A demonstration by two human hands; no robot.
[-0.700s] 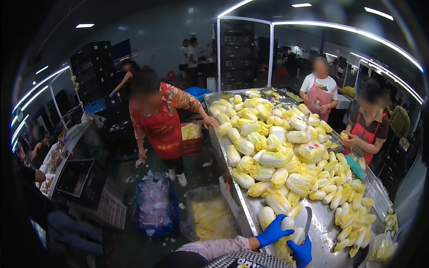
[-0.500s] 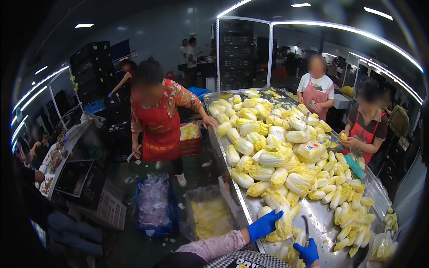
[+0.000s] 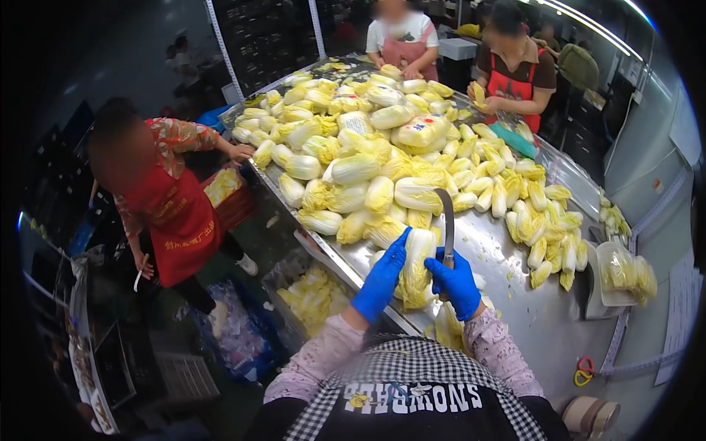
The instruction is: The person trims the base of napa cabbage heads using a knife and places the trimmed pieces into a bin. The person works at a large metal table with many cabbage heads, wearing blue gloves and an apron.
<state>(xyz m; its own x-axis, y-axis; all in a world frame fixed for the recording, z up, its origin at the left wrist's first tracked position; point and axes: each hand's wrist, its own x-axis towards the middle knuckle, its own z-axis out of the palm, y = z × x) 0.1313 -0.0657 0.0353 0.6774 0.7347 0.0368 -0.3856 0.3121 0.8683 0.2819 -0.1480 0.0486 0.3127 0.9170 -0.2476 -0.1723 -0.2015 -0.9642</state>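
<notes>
Both hands wear blue gloves and are raised over the near edge of a metal table (image 3: 518,316). My left hand (image 3: 381,283) grips a napa cabbage (image 3: 418,268) from its left side, white stem end up and yellow leaves down. On the other side, my right hand (image 3: 457,285) is closed round the handle of a curved knife (image 3: 448,220), its blade pointing up. Its fingers sit against the cabbage or very near it. Beyond lies a big heap of napa cabbages (image 3: 353,169), with smaller trimmed ones (image 3: 544,228) to the right.
On the left, a person in a red apron (image 3: 180,228) rests a hand on the table edge. Two people work across the table. A bag-lined bin of leaves (image 3: 312,298) and a blue crate (image 3: 239,331) stand on the floor. Scissors (image 3: 584,371) lie at right.
My view has swung right and down. My right hand has come up beside the cabbage with the knife upright. The cabbage in my left hand is now stem end up.
</notes>
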